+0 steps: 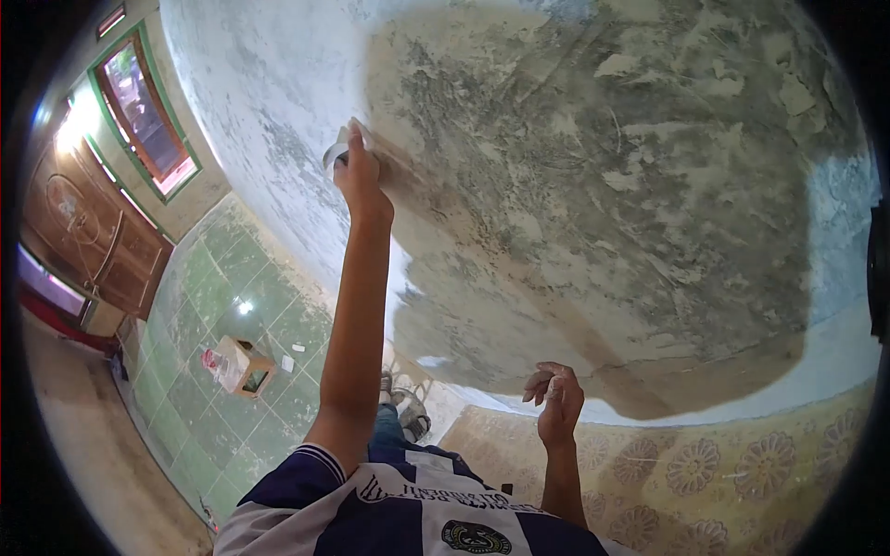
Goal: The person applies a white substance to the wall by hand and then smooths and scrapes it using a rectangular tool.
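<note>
My left hand point(360, 176) is stretched up against the wall, closed around a scraper point(336, 151) with a pale, flat blade and a dark part. The palm and fingers hide much of this tool. It lies at the border between the white-coated wall point(269, 83) and a bare grey patch point(593, 195) of rough cement. Lower right, my right hand point(559, 398) hangs in front of the wall's lower edge. Its fingers are loosely bent and apart, with whitish dust on them and nothing visible in them.
Green tiles point(222, 426) cover the floor on the left, where a small box point(246, 368) stands with clear plastic beside it. A wooden door point(93, 222) and a window point(144, 107) lie beyond. Patterned flooring point(695, 473) runs along the wall's foot at right.
</note>
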`<state>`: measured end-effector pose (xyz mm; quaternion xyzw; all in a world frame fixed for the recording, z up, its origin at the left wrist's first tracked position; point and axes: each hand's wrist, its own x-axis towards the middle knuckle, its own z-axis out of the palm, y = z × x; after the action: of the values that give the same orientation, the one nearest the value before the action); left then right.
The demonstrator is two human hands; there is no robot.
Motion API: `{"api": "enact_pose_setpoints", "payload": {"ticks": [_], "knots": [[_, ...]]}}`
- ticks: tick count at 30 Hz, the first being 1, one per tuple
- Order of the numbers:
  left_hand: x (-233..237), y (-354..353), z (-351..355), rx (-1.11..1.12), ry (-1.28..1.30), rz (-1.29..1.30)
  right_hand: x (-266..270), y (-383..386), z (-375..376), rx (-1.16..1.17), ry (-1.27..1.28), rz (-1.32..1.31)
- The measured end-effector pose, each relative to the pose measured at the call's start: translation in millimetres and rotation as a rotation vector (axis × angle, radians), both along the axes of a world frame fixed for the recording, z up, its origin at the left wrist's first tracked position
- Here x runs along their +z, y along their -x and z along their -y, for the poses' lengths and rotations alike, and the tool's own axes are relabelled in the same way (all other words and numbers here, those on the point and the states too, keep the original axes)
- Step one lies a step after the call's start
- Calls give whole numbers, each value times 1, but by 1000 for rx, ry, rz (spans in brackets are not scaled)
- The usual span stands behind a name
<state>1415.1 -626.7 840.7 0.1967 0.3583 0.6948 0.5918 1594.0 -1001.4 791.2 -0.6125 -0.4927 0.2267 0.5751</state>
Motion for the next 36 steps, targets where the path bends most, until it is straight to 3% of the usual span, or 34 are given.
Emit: {"api": "enact_pose_setpoints", "payload": {"ticks": [4,7,10,12,14,16,18,19,22,25,27,28,30,31,33,34,36], "knots": [[4,6,-2,96,-99,87,-11,2,-16,83,-3,-33],[-7,8,9,128,-118,-63,-15,9,-24,128,10,-19],[-69,12,3,146,-62,-244,-9,13,-28,134,8,-20],[-85,7,19,132,-99,-361,-8,15,-29,118,24,-44],[-71,-11,52,200,-224,-470,-9,16,-29,102,37,-35],[-93,-30,60,105,-243,-390,-10,21,-29,86,56,-26],[-51,-5,94,-442,-12,-726,-8,27,-31,61,72,0],[-88,-33,93,178,-455,-729,-5,31,-34,59,71,10],[-118,-27,117,204,-561,-848,2,42,-43,30,72,30],[-108,15,155,-6,-474,-735,7,50,-55,64,46,16],[-111,46,163,-535,-253,-568,1,59,-70,18,72,55],[-108,53,163,-544,-248,-568,-1,67,-80,11,78,52],[-106,63,163,-628,-226,-250,-8,85,-104,-101,72,300],[-113,69,155,-634,-225,-247,-14,91,-113,-106,75,302],[-135,80,140,-916,-232,-282,-25,100,-120,52,141,-165],[-138,81,138,-921,-223,-276,-24,100,-120,47,152,-164],[-141,80,127,-951,-289,-306,-18,95,-124,263,308,-55]]}}
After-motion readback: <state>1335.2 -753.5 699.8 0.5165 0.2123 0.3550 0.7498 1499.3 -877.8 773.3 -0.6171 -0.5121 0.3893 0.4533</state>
